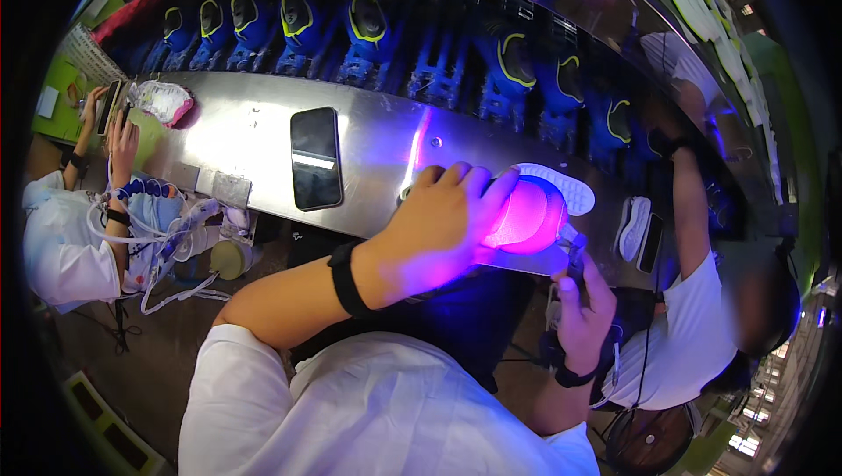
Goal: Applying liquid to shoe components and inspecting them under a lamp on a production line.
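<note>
A shoe upper (pixel 526 220), glowing pink under violet light, is held over the near edge of the metal bench. My left hand (pixel 443 217) is closed on its left side, with the fingers wrapped over it. Against the right edge of the upper sits the tip of a small greyish hand tool (pixel 574 248), whose exact kind I cannot make out. My right hand (pixel 585 309) pinches this tool between thumb and fingers. Just behind the upper lies a white shoe sole (pixel 572 191), partly covered by it. Black bands circle both my wrists.
A black phone (pixel 317 158) lies on the metal bench (pixel 254 138) at left. Behind runs a conveyor with several blue, yellow-rimmed shoes (pixel 367 18). More white soles (pixel 633 226) lie at right. Co-workers sit on both sides; one's arm (pixel 691 204) reaches toward the conveyor.
</note>
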Available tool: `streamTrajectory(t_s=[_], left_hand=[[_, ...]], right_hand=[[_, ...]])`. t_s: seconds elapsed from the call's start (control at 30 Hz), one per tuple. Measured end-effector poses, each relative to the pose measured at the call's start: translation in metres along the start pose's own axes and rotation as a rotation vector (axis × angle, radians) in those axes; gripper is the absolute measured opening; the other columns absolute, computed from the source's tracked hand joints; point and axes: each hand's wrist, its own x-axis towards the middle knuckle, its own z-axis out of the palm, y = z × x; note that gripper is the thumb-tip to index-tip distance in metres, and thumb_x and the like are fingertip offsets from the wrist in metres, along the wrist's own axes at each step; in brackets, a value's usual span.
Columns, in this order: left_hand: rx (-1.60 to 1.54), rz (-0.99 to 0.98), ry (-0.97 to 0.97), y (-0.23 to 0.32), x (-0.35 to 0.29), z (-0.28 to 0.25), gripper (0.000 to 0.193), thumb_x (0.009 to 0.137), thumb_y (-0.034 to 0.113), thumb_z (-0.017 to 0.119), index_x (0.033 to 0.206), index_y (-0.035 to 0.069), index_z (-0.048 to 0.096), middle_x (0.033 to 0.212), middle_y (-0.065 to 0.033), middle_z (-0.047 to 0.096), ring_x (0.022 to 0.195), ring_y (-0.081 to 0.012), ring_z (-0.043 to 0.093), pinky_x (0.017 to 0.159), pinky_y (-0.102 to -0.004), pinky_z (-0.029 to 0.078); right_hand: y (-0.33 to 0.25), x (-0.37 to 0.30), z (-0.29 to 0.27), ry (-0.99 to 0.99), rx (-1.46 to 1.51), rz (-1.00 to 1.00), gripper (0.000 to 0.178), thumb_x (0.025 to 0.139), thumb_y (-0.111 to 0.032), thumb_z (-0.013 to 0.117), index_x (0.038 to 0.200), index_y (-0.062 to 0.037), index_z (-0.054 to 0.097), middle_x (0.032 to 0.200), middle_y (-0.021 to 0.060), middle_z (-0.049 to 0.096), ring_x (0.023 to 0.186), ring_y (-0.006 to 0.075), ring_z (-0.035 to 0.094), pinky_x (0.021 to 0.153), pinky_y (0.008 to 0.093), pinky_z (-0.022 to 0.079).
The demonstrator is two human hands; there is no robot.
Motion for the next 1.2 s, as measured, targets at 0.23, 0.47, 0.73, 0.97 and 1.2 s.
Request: streamTrajectory(t_s=[0.23, 0.47, 0.73, 0.97, 1.2], left_hand=[[-0.026, 0.03, -0.2, -0.023, -0.024, -0.023, 0.102, 0.07, 0.031, 0.086, 0.154, 0.004, 0.036, 0.118, -0.0189, 0.06, 0.099, -0.0363, 0.065, 0.082, -0.0459, 0.055], [-0.414, 0.102, -0.088, 0.013, -0.068, -0.03, 0.101, 0.069, 0.037, 0.092, 0.15, 0.0, 0.043, 0.129, -0.0221, 0.062, 0.114, -0.0379, 0.066, 0.097, -0.045, 0.053], [-0.6, 0.203, -0.056, 0.049, -0.097, -0.035, 0.092, 0.077, 0.036, 0.088, 0.148, -0.001, 0.044, 0.134, -0.0189, 0.063, 0.121, -0.0322, 0.065, 0.101, -0.0431, 0.052], [-0.79, -0.029, -0.209, 0.062, -0.1, -0.04, 0.085, 0.077, 0.038, 0.089, 0.14, -0.005, 0.051, 0.126, -0.0162, 0.067, 0.116, -0.0257, 0.065, 0.1, -0.0391, 0.051], [-0.947, -0.312, -0.287, 0.066, -0.087, -0.026, 0.08, 0.079, 0.039, 0.089, 0.134, -0.008, 0.055, 0.125, -0.0162, 0.067, 0.113, -0.0229, 0.064, 0.099, -0.0378, 0.051]], right_hand=[[0.013, -0.009, 0.011, -0.197, 0.593, 0.403, 0.043, 0.101, -0.017, 0.067, 0.139, 0.0002, 0.059, 0.095, 0.0064, 0.07, 0.071, 0.0068, 0.056, 0.062, 0.0213, 0.044], [-0.057, 0.021, -0.045, -0.177, 0.346, 0.119, 0.041, 0.093, -0.008, 0.073, 0.132, 0.0018, 0.065, 0.102, 0.0089, 0.073, 0.092, 0.0149, 0.067, 0.085, 0.0299, 0.052], [-0.065, -0.019, -0.066, -0.22, 0.302, 0.086, 0.04, 0.088, -0.004, 0.075, 0.127, 0.0008, 0.068, 0.11, 0.0138, 0.075, 0.099, 0.0194, 0.07, 0.09, 0.0319, 0.053], [-0.049, -0.036, -0.066, -0.287, 0.254, 0.006, 0.041, 0.087, -0.001, 0.075, 0.128, 0.0006, 0.068, 0.105, 0.0097, 0.073, 0.095, 0.017, 0.068, 0.086, 0.0302, 0.053], [-0.031, -0.035, -0.054, -0.231, 0.142, 0.024, 0.038, 0.088, -0.006, 0.076, 0.125, 0.0001, 0.069, 0.108, 0.0155, 0.075, 0.1, 0.0236, 0.071, 0.092, 0.0342, 0.052]])
